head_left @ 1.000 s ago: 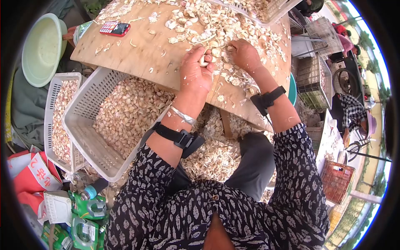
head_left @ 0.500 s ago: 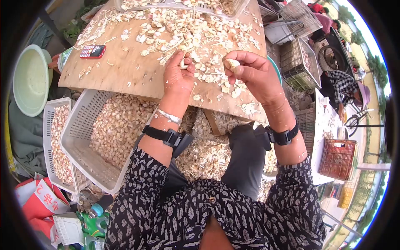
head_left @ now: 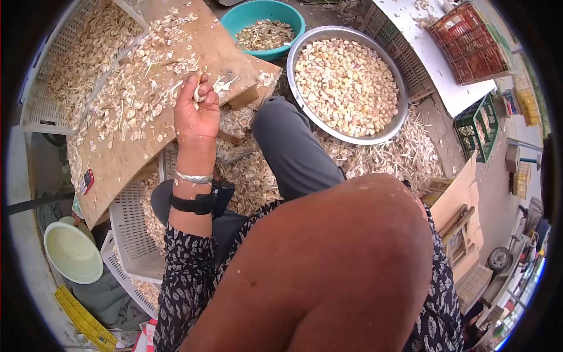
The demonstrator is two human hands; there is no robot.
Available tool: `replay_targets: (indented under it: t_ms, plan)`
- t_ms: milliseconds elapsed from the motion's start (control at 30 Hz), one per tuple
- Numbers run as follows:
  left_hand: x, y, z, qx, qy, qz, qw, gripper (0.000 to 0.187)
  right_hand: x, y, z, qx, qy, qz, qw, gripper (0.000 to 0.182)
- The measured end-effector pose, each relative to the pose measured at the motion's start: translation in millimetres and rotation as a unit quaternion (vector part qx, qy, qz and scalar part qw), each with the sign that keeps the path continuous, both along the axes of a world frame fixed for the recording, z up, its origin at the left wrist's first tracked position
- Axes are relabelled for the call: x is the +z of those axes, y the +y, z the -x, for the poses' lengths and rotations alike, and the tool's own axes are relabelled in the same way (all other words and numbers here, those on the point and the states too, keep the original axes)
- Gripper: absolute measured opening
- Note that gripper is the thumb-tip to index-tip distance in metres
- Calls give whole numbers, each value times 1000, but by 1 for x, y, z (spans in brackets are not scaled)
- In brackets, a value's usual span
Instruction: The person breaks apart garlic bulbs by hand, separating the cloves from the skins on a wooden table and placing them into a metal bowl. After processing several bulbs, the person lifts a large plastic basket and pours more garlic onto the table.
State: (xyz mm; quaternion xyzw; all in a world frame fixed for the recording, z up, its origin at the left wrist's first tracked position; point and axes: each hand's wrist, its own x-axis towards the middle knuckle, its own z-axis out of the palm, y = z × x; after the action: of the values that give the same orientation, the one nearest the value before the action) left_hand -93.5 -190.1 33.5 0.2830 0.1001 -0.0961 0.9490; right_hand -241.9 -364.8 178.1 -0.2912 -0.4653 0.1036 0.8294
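My left hand (head_left: 196, 114) is raised over the near edge of the wooden table (head_left: 226, 50), palm up. Its fingers curl around a pale garlic clove (head_left: 198, 92). Garlic cloves and papery skins (head_left: 138, 97) lie scattered over the tabletop beside it. My right hand (head_left: 334, 252) looms very large and close to the camera, covering much of the lower middle. Its fingers run out of the picture, so whether it holds anything is hidden.
To the right of my knee is a metal basin (head_left: 400, 108) full of peeled-looking cloves; behind it sits a teal basin (head_left: 299, 26). White crates (head_left: 132, 234) stand under the table, near a pale green basin (head_left: 73, 252). Skins cover the ground (head_left: 410, 141).
The view has swung to the right, bringing the metal basin into sight. My right hand, earlier pinching a clove over the table, has come up close to the camera. My left hand keeps its clove.
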Motion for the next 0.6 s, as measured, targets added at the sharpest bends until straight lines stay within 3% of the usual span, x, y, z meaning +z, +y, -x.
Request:
replay_targets:
  t_ms: [300, 367, 567, 600]
  plan:
    - [33, -149, 70, -191, 33, -2, 981, 13, 2, -76, 32, -66, -55, -44, 995, 16]
    - [30, -167, 82, -249, 44, 42, 967, 14, -1, -87, 42, -73, -56, -46, 995, 17]
    - [12, -202, 92, -292, 67, 125, 946, 15, 3, -99, 59, -52, -67, -43, 995, 19]
    - [12, -207, 92, -300, 65, 113, 945, 16, -14, -108, 68, -111, 24, -14, 993, 20]
